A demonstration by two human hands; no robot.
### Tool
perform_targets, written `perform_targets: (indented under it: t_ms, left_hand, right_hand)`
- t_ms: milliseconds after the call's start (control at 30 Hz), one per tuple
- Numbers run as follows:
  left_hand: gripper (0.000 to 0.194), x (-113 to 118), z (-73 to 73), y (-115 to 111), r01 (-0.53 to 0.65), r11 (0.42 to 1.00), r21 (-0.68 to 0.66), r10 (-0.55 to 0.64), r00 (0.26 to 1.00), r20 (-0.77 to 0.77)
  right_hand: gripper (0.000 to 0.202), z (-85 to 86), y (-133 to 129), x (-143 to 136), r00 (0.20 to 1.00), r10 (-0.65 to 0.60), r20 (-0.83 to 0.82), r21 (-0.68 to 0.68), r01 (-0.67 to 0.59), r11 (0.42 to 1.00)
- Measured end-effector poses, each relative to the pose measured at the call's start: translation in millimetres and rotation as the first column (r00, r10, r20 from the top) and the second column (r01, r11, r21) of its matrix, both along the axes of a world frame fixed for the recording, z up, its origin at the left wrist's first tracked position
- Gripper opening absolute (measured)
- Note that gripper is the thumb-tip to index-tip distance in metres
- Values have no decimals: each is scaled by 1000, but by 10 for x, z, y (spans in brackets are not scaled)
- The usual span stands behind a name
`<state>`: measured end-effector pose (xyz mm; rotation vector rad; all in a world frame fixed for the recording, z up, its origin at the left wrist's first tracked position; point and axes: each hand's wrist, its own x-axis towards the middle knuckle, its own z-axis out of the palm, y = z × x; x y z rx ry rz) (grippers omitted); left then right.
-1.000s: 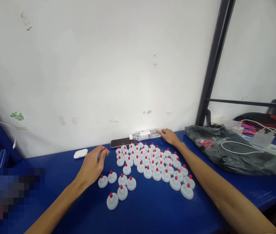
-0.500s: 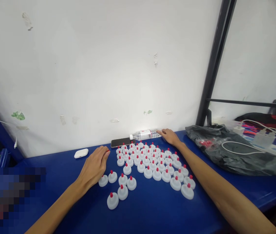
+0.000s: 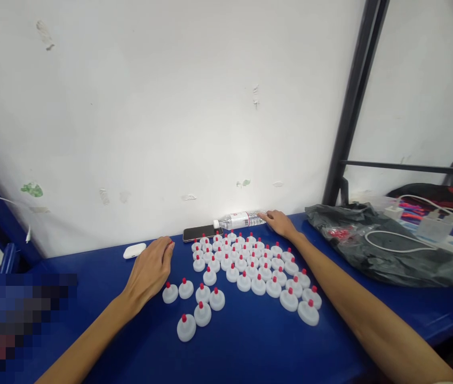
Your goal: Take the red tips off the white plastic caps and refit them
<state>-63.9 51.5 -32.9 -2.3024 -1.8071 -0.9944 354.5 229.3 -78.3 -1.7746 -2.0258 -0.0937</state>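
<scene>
My left hand (image 3: 152,266) is closed just left of the caps. A small red piece (image 3: 171,242) shows at its fingertips; whatever else it holds is hidden behind the fingers. White round caps with red tips (image 3: 244,281) stand upright across the blue table, most in one dense cluster. Several more, such as the nearest cap (image 3: 187,328), stand apart at front left. Behind the cluster a clear plastic water bottle (image 3: 239,220) lies on its side along the wall. My right hand (image 3: 280,223) grips its right end, the fingers partly hidden.
A dark phone (image 3: 200,233) lies by the bottle's white cap, and a white earbud case (image 3: 134,251) sits beyond my left hand. On the right are a grey plastic bag (image 3: 370,261), a white cable (image 3: 398,248) and chargers (image 3: 434,228). A dark metal post (image 3: 350,112) rises behind them.
My left hand has drawn back slightly to the left, uncovering more of the leftmost white cap. My right hand keeps its place at the bottle, and the caps stand as before.
</scene>
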Motion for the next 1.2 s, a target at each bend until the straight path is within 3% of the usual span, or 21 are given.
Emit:
perform_targets:
  t_ms: [400, 767, 1033, 1200]
  left_hand:
    - [41, -344, -145, 240, -3, 980, -201, 63, 954, 293]
    - [41, -350, -218, 310, 11, 940, -342, 144, 895, 422]
    - [35, -346, -152, 286, -51, 970, -239, 160, 872, 463]
    - [35, -331, -130, 269, -151, 967, -204, 215, 914, 343]
  right_hand:
    - [31, -9, 1, 0, 1000, 10, 0, 11, -10, 1000]
    - [30, -7, -1, 4, 1000, -3, 1, 3, 3, 1000]
    - [31, -10, 1, -2, 1000, -2, -1, 6, 2, 1000]
    - [31, -9, -4, -2, 1000, 5, 3, 9, -5, 1000]
